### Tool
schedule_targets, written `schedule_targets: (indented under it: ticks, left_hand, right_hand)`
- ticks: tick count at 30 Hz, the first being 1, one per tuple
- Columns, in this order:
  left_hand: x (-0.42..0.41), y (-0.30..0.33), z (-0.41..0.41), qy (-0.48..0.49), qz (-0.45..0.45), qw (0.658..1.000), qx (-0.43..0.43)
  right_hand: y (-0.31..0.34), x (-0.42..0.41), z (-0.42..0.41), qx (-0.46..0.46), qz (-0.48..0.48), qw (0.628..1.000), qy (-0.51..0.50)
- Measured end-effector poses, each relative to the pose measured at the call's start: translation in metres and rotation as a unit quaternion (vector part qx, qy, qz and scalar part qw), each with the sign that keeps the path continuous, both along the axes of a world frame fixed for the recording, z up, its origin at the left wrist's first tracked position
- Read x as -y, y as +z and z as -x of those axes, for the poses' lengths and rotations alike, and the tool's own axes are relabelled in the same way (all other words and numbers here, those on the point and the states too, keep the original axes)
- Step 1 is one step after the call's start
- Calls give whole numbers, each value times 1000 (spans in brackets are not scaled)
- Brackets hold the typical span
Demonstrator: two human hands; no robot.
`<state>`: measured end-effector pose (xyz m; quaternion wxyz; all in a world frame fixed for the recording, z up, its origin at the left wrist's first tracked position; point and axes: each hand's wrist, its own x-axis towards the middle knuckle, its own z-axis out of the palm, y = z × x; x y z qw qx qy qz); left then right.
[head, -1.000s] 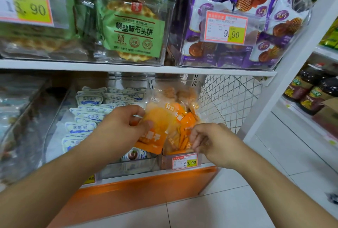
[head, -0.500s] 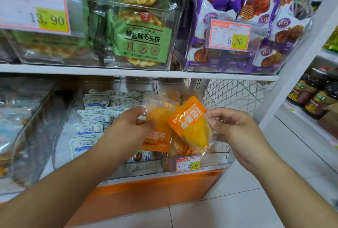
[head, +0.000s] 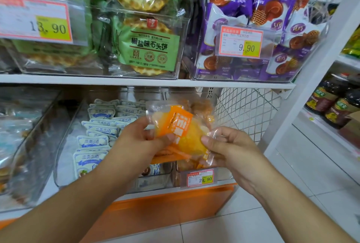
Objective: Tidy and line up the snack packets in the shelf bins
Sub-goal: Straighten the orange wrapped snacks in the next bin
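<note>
Where the head view looks down on the lower shelf, the price tag reading 29.90 [head: 200, 178] serves as the landmark. Directly above this tag, both hands hold orange snack packets [head: 180, 133] in front of the clear bin [head: 224, 166] that carries the tag. The left hand [head: 140, 145] is above and left of the tag; its thumb lies on the packet fronts and its fingers are curled behind them, clamped on the stack. The right hand [head: 231, 149] is above and right of the tag; its thumb and forefinger pinch the clear right edge of the front packet, with the other fingers curled behind. The packets overlap; the exact count cannot be told. More orange packets [head: 202, 106] stand in the bin behind the held ones.

Left of the tag, a second clear bin [head: 64, 157] holds blue-and-white packets [head: 93, 141] lying in overlapping rows. On the shelf above the tag, green waffle-biscuit packets [head: 148, 45] sit up and to the left, and purple packets [head: 268, 8] sit straight above. A white wire mesh panel [head: 251, 112] stands up and right of the tag.
</note>
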<state>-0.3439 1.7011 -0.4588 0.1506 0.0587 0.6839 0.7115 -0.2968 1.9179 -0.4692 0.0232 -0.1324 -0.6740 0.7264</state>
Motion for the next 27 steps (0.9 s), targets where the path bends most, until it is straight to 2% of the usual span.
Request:
schedule_targets:
  ticks: [6,10,12,15,17,19,22,24,27]
  left_hand:
    - [0,0,2,-48,45,997,-32]
    - [-6,-2,-2,-115,115,983,-90]
    - [-12,-6,-3,-111,148,974,-128]
    - [-21,-8,-1,-90,122,979,-135]
    - [-29,-8,1,-95,93,982,-132]
    - [-38,-10,1,-115,95,978,-143]
    - [-44,-18,4,-141,200,950,-194]
    - [-42,-21,9,-122,276,921,-245]
    - [-34,-26,17,-97,317,900,-285]
  right_hand:
    - [13,-11,1,-137,-140,977,-90]
    - [11,-8,5,-189,-292,936,-52]
    - [8,-5,7,-211,-342,914,-46]
    - [9,-10,11,-195,-313,928,-59]
    - [8,-16,13,-159,-271,949,-11]
    - [3,-22,14,-133,-267,954,30]
    - [-4,-28,16,-137,-295,946,9]
    - [-7,-32,17,-129,-304,944,3]
    - [-16,-32,20,-91,-343,935,22]
